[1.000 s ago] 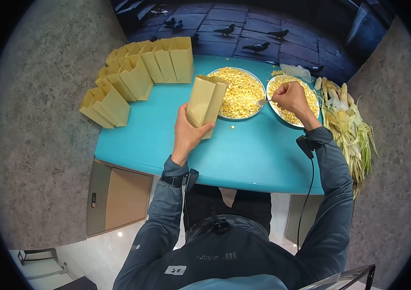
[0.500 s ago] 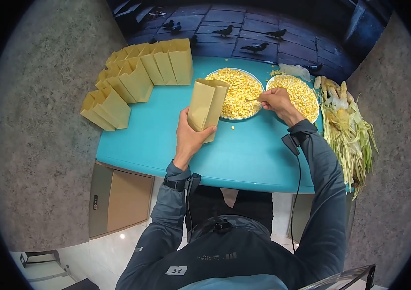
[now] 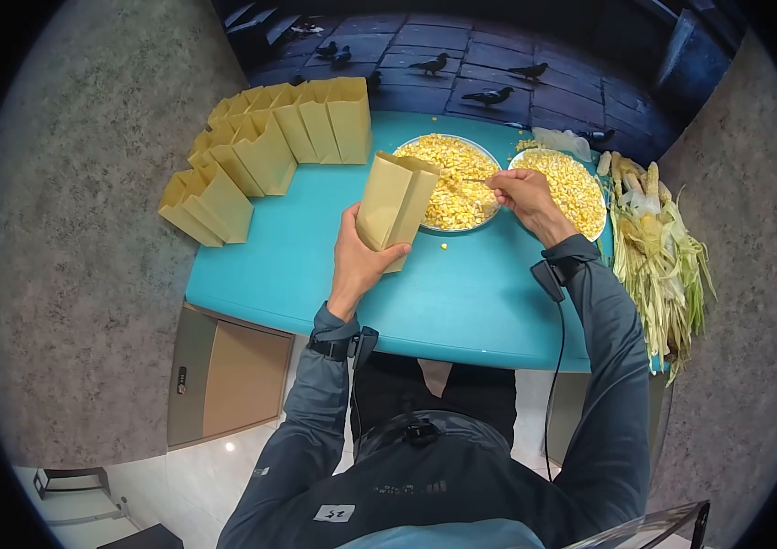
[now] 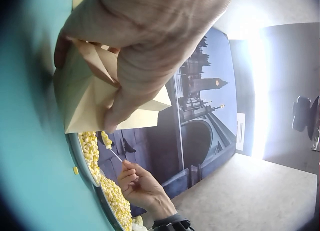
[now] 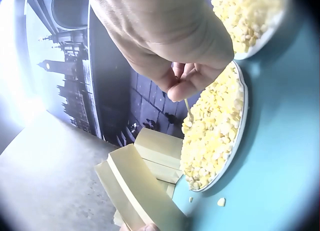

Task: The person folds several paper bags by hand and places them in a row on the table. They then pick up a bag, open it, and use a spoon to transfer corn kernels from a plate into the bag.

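My left hand [image 3: 359, 263] grips a tan paper bag [image 3: 390, 203] low on its side, thumb across the front. The bag stands upright over the table, its open top facing up. With thumb and fingertips, my right hand [image 3: 531, 201] pinches the thin handle of a small spoon [image 4: 116, 155]. Yellow corn kernels [image 4: 106, 140] are heaped on the spoon's end, which is over the left plate [image 3: 458, 229], just right of the bag. That round plate is piled with loose kernels. Part of its left side is hidden behind the bag.
A second plate [image 3: 605, 215] of kernels stands to the right. Corn cobs and husks [image 3: 658, 265] lie at the table's right edge, with a clear plastic bag [image 3: 560, 141] behind. Several open paper bags [image 3: 224, 210] stand at the left. A stray kernel [image 3: 444, 246] lies on the teal table [image 3: 480, 311].
My right hand has moved left from beside the right plate, bringing the spoon over the left plate, where it now carries kernels. My left hand keeps its grip on the bag, nearly in place.
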The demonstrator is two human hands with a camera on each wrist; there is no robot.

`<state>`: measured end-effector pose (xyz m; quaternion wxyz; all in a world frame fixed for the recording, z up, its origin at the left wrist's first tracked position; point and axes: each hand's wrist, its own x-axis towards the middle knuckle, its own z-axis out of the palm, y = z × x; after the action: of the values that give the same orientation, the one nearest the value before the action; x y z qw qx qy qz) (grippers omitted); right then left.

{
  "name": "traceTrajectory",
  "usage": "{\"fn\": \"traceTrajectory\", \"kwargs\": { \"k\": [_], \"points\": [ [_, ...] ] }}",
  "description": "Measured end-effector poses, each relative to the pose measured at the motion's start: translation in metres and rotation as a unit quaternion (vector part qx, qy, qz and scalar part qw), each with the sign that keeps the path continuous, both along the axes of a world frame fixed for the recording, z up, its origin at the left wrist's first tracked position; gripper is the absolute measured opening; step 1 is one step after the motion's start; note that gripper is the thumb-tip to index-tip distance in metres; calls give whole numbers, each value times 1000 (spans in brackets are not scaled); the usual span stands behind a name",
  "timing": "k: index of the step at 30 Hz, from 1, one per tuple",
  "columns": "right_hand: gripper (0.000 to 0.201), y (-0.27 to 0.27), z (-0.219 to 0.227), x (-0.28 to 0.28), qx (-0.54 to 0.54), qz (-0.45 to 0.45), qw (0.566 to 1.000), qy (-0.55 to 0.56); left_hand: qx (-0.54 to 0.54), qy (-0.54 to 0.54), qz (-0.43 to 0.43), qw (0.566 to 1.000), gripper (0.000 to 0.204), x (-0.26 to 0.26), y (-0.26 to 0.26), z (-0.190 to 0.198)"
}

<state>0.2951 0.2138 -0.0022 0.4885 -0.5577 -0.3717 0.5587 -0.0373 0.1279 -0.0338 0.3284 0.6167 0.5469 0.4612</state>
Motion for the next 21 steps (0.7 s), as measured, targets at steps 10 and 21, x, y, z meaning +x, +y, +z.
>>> {"fn": "traceTrajectory", "kwargs": {
  "k": [10,21],
  "points": [
    [10,-21,91,-11,98,17,993,-57,-1,13,-33,999,104,21,11,7],
    [5,-51,79,-18,414,26,824,-386,18,-4,-27,999,101,26,9,3]
  ]
}}
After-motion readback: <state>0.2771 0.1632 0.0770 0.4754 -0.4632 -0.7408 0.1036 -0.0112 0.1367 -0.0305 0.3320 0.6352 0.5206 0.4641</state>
